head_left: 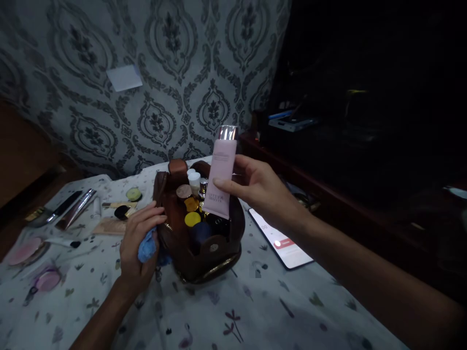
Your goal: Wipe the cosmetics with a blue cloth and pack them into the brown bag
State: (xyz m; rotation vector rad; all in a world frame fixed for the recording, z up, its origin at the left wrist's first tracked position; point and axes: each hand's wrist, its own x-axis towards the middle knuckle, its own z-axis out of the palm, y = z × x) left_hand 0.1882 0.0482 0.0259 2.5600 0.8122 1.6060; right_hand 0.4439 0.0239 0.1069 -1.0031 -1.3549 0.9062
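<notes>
My right hand [260, 182] is closed around a pale pink squeeze tube [221, 165] with a shiny silver cap. The tube is tilted, cap up, its flat end over the open mouth of a brown toiletry bag [211, 250]. Against the bag's left side rests my left hand [140, 238], its fingers at the rim and a crumpled blue cloth [147, 247] tucked in its palm. Inside the bag stand white-capped bottles [194, 181], a yellow lid [192, 219], a dark blue round lid [201, 232] and other small containers. The tube hides part of the contents.
A lit phone [282, 243] lies right of the bag on the patterned cloth [204, 316]. Brushes [65, 241], a brown tube [76, 209], a pink compact [27, 250] and a green-lidded jar [134, 194] are spread on the left. A patterned wall [156, 92] rises behind.
</notes>
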